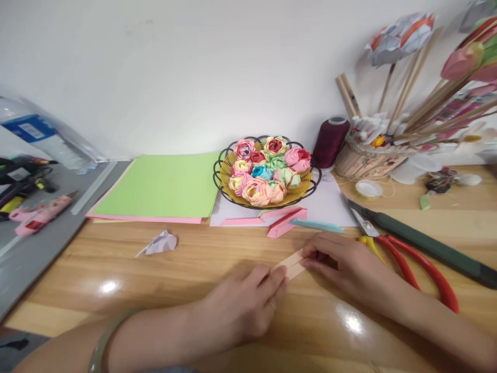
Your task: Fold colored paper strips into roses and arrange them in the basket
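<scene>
A narrow folded strip of pale peach paper (294,265) lies slantwise between my two hands, just above the wooden table. My left hand (252,298) pinches its lower left end between thumb and fingers. At the upper right end, my right hand (336,259) is closed on the same strip, fingertips bent over its edge. Beyond the hands lie several folded paper pieces, among them a pink one (281,226) and a blue one (318,225). Behind those stands a yellow basket (306,194) with a black looped rim, filled with folded paper flowers (258,190).
Scissors with red handles (404,259) and a dark green knife (430,243) lie beside my right forearm. Green paper sheets (159,184) are stacked back left, near a crumpled lilac scrap (161,242). A maroon thread spool (331,142) and a wooden holder (368,163) stand back right. A pink glue gun (42,213) lies left.
</scene>
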{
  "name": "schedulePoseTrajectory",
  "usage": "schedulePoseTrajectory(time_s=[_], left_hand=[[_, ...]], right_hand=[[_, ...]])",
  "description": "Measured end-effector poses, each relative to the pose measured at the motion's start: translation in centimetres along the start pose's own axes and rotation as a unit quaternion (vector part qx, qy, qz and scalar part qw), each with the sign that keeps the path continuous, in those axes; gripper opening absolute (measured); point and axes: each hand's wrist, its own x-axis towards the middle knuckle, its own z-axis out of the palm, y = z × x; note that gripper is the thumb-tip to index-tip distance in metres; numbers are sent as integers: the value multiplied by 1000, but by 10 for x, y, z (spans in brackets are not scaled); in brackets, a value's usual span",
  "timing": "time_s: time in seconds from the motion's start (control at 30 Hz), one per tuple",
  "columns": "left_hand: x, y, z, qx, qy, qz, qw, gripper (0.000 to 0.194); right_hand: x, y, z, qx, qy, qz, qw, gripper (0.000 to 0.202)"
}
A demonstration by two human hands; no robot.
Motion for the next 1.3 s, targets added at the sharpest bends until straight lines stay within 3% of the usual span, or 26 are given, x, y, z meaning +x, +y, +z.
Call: schedulePoseTrajectory(time_s=[0.33,0.57,0.83,1.3], left_hand=[[0,-2,-1,-1,22,11,1000,34],[0,-2,-2,-5,32,4,999,32],[3,-3,-1,-40,-43,-20,998,40],[3,-1,-1,-39,-80,-21,996,35]], right_hand=[[3,-5,2,12,3,41,999,15],[1,-4,6,-3,7,28,1000,16],[0,-6,3,-8,9,32,999,17],[-2,-3,5,-29,4,23,999,22]])
